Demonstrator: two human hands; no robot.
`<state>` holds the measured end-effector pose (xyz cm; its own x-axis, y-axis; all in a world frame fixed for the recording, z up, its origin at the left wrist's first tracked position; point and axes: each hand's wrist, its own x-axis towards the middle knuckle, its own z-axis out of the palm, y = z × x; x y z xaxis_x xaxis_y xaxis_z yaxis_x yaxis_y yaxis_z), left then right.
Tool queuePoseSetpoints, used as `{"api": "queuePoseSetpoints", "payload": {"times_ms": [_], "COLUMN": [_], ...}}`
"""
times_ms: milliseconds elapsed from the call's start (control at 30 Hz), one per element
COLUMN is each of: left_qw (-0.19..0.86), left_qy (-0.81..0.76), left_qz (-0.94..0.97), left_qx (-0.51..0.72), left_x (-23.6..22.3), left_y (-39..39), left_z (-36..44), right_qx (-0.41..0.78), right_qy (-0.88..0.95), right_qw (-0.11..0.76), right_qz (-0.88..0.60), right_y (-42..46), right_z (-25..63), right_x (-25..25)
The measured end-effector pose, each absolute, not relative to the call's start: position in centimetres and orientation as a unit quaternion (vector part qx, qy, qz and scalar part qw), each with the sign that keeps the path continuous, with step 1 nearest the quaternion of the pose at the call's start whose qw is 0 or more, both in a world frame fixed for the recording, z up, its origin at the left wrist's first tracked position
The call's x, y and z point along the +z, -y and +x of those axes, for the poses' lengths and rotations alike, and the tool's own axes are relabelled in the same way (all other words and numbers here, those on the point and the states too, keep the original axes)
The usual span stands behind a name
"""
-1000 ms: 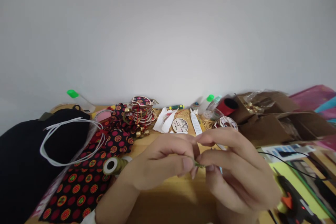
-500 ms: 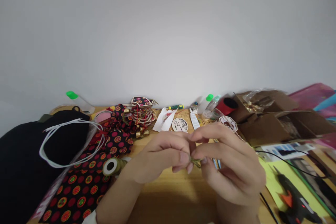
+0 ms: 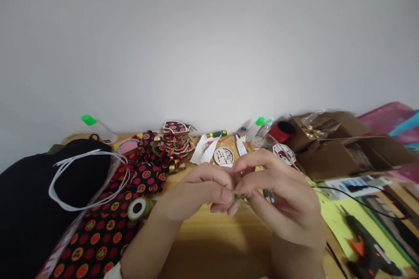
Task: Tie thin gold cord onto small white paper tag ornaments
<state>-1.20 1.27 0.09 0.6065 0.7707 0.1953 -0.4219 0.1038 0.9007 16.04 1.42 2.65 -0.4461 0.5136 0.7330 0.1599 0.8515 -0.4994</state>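
A plain pale-grey wall (image 3: 209, 52) stands beyond both hands. Below them lies a light wooden desk (image 3: 222, 237). A large black fabric item (image 3: 39, 209) lies at far left of the left hand (image 3: 204, 194); between the two, nearer the hand, lies a black cloth printed with red and orange round motifs (image 3: 91, 244). Open brown cardboard boxes (image 3: 327, 161) are located beyond and to the right of the right hand (image 3: 281, 196).

The left hand pinches a thin olive-green strand (image 3: 241, 199) between thumb and fingers. The right hand, fingers curled, pinches it from the other side; the exact contact is partly hidden. The strand is between both sets of fingertips, above the desk.

A looped white cable (image 3: 70, 205) rests on the black fabric item, well left of the left hand. A black glue gun with an orange trigger (image 3: 369, 244) lies right of the right hand. A spool of olive-green thread (image 3: 140, 208) is just left of the left hand. A round pale disc with black lettering (image 3: 224, 156) lies just beyond the hands.
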Motion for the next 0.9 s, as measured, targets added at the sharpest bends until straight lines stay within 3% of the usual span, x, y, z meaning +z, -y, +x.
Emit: {"api": "queuePoseSetpoints", "payload": {"times_ms": [633,900], "left_qw": [0.711,0.691], "left_qy": [-0.136,-0.169], "left_qz": [0.586,0.608], "left_qx": [0.364,0.352], "left_x": [0.4,0.6], "left_y": [-1.9,-1.8], "left_z": [-1.5,-1.7], "right_qx": [0.305,0.358], "right_qy": [0.766,0.753], "right_qw": [0.522,0.479], "right_qz": [-0.218,-0.275], "right_y": [-1.6,-1.3], "right_z": [16.4,16.2], "right_x": [1.6,2.1]}}
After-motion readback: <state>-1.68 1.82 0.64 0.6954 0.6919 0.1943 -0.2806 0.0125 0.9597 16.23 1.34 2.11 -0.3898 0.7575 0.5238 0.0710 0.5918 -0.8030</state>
